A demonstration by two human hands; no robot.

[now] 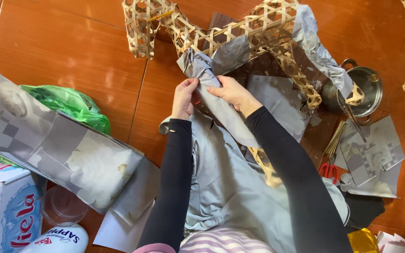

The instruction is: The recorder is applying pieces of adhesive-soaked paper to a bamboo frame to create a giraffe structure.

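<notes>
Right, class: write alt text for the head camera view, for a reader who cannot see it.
A person's left hand and right hand press a strip of grey paper onto an open-weave bamboo frame above a reddish-brown tiled floor. A round metal pot and red-handled scissors lie to the right.

A white and blue cardboard box [3,206] stands bottom-left; just right of the box lies a white bottle [57,240] with a red-and-blue label.

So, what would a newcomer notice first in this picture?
First, the woven bamboo frame at top centre, partly wrapped in grey paper. The left hand and right hand press that paper onto it. Then the metal pot at right and the green plastic bag at left.
</notes>
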